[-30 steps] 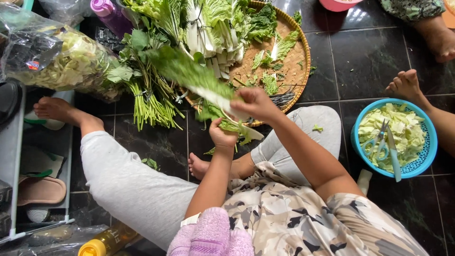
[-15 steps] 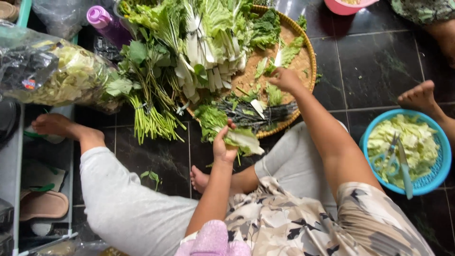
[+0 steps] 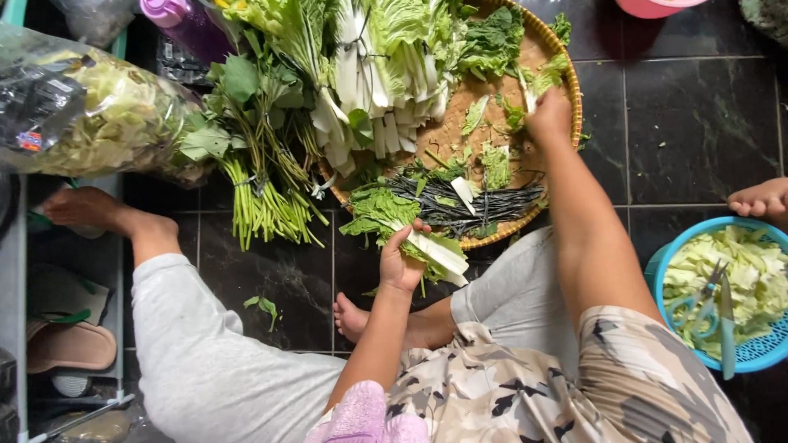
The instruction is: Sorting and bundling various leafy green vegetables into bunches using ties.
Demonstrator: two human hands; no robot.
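Observation:
I sit on a dark tiled floor with a round woven tray (image 3: 566, 78) of leafy greens in front of me. My left hand (image 3: 402, 261) grips a bunch of white-stemmed leafy stalks (image 3: 427, 246) at the tray's near edge. My right hand (image 3: 548, 115) reaches over the tray's right side and closes on a small leaf piece (image 3: 525, 98). White-stemmed greens (image 3: 369, 66) are piled at the tray's far left, and dark thin strips (image 3: 468, 201) lie at its near side.
A bundle of green stalks (image 3: 263, 189) lies on the floor left of the tray. A plastic bag of greens (image 3: 90, 115) lies far left. A blue basket (image 3: 681, 250) with cut cabbage, scissors and a knife stands at right, another person's foot (image 3: 759, 199) beside it.
My right hand has left the bunch and reached out to the tray's far right side. My left hand has stayed near the tray's near edge with the stalks.

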